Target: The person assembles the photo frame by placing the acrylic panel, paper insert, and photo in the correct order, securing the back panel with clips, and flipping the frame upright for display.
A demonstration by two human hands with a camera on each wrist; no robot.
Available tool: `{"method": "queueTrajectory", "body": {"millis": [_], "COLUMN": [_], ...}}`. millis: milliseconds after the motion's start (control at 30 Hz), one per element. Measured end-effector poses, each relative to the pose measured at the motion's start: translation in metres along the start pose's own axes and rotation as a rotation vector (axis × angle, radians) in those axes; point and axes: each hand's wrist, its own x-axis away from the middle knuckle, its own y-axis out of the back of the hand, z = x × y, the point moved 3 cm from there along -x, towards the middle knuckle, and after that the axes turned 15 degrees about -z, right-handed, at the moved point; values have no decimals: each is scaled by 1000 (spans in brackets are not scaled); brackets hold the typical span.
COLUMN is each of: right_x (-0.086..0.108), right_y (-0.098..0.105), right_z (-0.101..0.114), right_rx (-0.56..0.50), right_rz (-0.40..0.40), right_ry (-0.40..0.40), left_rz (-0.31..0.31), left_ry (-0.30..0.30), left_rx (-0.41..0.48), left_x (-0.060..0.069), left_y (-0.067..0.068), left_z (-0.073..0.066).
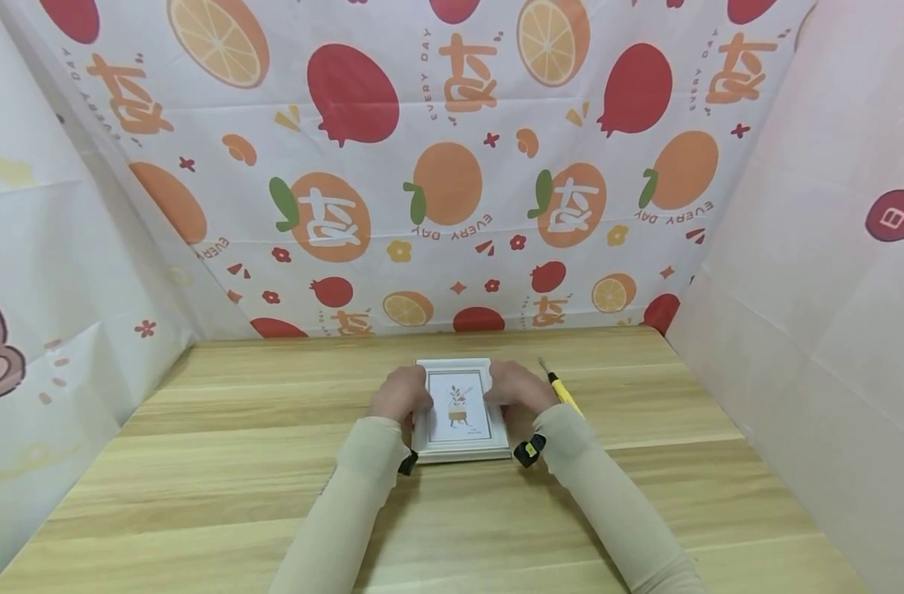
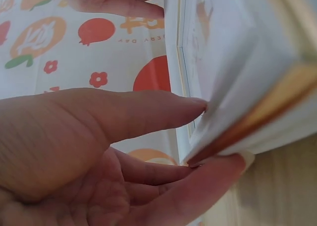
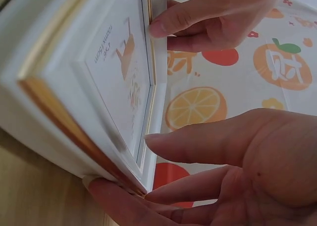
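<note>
A white picture frame [image 1: 458,452] with a small plant-in-a-pot print stands or lies on the wooden table between both hands. My left hand [image 1: 402,394] holds its left side, thumb on the front moulding and fingers against the outer edge, as the left wrist view shows. On the opposite side my right hand [image 1: 522,388] pinches the frame's edge [image 3: 69,122] the same way, thumb in front and fingers at the outside. Just right of the right hand lies a screwdriver [image 1: 562,389] with a yellow and black handle, partly hidden by the sleeve.
The wooden table [image 1: 237,462] reaches back to a fruit-printed cloth [image 1: 452,272]. More printed cloth hangs along the left and right sides. A small black device [image 1: 529,450] is worn at the right wrist.
</note>
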Motion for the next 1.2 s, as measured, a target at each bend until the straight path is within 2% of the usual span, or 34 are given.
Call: {"method": "queueTrajectory", "body": {"millis": [233, 467, 767, 1200], "right_x": [0, 0, -1, 2], "right_y": [-2, -4, -2, -4], "right_z": [5, 4, 6, 6], "right_rx": [40, 48, 53, 10], "right_rz": [-5, 1, 6, 51], "right_ry": [35, 30, 42, 36], "left_rz": [22, 34, 41, 45], "left_ry": [27, 17, 36, 36], "left_rx": [-21, -37, -37, -48], "left_x": [2, 4, 6, 7], "left_y": [0, 1, 4, 6], "left_z": [3, 3, 2, 2]}}
